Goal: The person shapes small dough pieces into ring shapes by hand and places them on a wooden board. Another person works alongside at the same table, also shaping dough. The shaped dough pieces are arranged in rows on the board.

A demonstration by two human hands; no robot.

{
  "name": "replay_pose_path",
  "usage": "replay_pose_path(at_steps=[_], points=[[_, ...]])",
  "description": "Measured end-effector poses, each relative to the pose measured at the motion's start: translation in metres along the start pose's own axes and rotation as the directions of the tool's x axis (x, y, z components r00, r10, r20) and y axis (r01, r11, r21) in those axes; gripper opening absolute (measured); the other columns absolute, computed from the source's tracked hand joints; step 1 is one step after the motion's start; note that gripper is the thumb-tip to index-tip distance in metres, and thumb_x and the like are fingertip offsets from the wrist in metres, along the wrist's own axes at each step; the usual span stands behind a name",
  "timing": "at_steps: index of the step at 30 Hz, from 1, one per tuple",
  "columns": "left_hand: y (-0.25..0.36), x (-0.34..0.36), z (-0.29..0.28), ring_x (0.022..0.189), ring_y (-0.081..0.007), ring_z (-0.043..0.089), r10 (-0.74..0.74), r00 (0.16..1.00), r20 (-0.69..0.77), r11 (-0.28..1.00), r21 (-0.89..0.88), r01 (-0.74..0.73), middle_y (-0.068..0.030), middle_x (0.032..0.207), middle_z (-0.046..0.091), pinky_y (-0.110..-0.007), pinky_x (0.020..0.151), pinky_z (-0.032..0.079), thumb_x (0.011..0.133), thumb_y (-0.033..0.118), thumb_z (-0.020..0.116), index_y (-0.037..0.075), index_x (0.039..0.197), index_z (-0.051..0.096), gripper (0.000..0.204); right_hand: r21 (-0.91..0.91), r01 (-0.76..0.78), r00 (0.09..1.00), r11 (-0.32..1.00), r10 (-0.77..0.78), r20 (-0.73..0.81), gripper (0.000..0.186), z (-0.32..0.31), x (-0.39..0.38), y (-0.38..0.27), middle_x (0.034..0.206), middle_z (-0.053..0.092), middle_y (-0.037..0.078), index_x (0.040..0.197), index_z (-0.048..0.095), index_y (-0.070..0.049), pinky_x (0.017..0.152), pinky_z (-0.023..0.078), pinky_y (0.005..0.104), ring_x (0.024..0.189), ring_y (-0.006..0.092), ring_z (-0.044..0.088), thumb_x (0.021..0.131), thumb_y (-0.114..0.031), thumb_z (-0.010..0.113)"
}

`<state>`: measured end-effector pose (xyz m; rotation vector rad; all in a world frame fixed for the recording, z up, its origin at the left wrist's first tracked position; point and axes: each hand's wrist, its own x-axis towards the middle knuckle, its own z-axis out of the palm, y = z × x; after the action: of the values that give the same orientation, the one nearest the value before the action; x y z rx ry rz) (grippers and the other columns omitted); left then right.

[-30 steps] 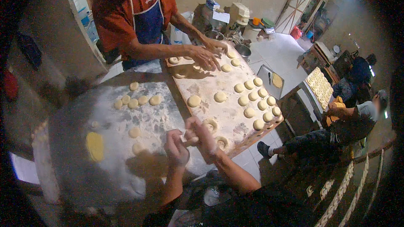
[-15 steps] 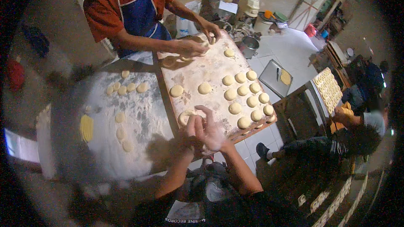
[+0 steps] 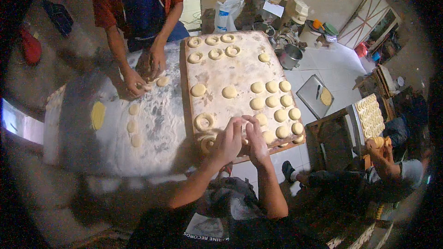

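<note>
My left hand (image 3: 231, 143) and my right hand (image 3: 256, 142) are raised close together over the near edge of a floured wooden board (image 3: 235, 73). Their fingers are closed and the fingertips nearly meet; whatever lies between them is hidden. Left of my left hand lies a dough ring (image 3: 204, 122), with another dough ring (image 3: 208, 144) partly covered below it. Ahead sits a round flat dough piece (image 3: 229, 91). Beside my right hand, several dough rounds (image 3: 280, 115) stand in rows, a few partly hidden by my fingers.
A co-worker's hands (image 3: 143, 78) handle dough at the floured table (image 3: 120, 152) on the left. Several dough rings (image 3: 216, 54) line the board's far end. Another person (image 3: 392, 170) works at right beside a full tray (image 3: 369, 115). A metal pot (image 3: 290, 56) stands on the floor.
My hands have shifted right from the near dough ring and come together, fingertips up. The co-worker's hands have left the board's far end for the table at left. The view has shifted slightly.
</note>
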<state>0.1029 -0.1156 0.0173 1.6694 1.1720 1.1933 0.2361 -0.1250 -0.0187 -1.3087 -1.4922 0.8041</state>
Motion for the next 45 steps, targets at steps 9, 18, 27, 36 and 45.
replay_pose_path(at_steps=[9,18,27,36,45], points=[[0.006,-0.004,-0.026,0.125,-0.0421,0.046,-0.278,0.945,0.173,0.599,0.8,0.03,-0.027,0.128,0.047,-0.055,0.102,0.038,0.085,0.033,0.071,0.012,0.146,0.038,0.073,-0.437,-0.27,0.948,0.858,0.316,0.035,0.069,-0.013,-0.009,-0.025,0.104,0.06,0.032,0.139,0.034,0.004,0.083,0.05,0.0515,0.093,0.0475,0.062,0.087,-0.029,0.067],[-0.03,0.023,-0.007,0.115,-0.042,0.053,-0.089,0.956,0.28,0.716,0.685,-0.134,-0.0241,0.111,0.058,-0.053,0.097,0.042,0.085,0.027,0.066,0.007,0.138,0.047,0.059,-0.54,-0.066,0.976,0.839,-0.059,-0.21,0.04,-0.051,-0.034,-0.003,0.096,0.06,0.021,0.121,0.055,0.0,0.076,0.05,0.0457,0.086,0.0365,0.06,0.089,-0.022,0.067],[0.0,0.065,0.03,0.093,-0.0415,0.066,-0.04,0.849,0.526,0.916,0.358,-0.179,-0.0244,0.101,0.064,-0.05,0.08,0.054,0.093,0.019,0.053,0.001,0.104,0.057,0.021,-0.457,-0.293,0.95,0.84,0.311,-0.038,0.026,-0.056,-0.014,0.01,0.089,0.059,0.016,0.102,0.054,-0.001,0.075,0.051,0.043,0.082,0.0293,0.058,0.081,-0.01,0.066],[-0.093,-0.021,-0.23,0.097,-0.0403,0.062,-0.107,0.982,-0.158,0.874,0.455,0.169,-0.02,0.105,0.064,-0.046,0.083,0.052,0.086,0.003,0.062,0.003,0.11,0.062,0.024,-0.169,0.089,0.892,0.982,-0.004,0.451,0.03,0.123,0.077,-0.066,0.103,0.071,0.014,0.115,0.062,0.0,0.085,0.054,0.0328,0.1,0.0214,0.068,0.085,0.004,0.062],[-0.151,-0.081,-0.289,0.106,-0.0364,0.063,-0.279,0.876,-0.392,0.823,0.373,0.429,-0.0198,0.109,0.067,-0.043,0.091,0.051,0.094,0.016,0.062,0.002,0.115,0.06,0.025,-0.361,0.636,0.678,0.681,-0.27,0.684,0.039,0.343,0.128,-0.073,0.09,0.068,0.019,0.103,0.064,0.001,0.076,0.052,0.0405,0.087,0.0346,0.066,0.083,-0.031,0.072]])
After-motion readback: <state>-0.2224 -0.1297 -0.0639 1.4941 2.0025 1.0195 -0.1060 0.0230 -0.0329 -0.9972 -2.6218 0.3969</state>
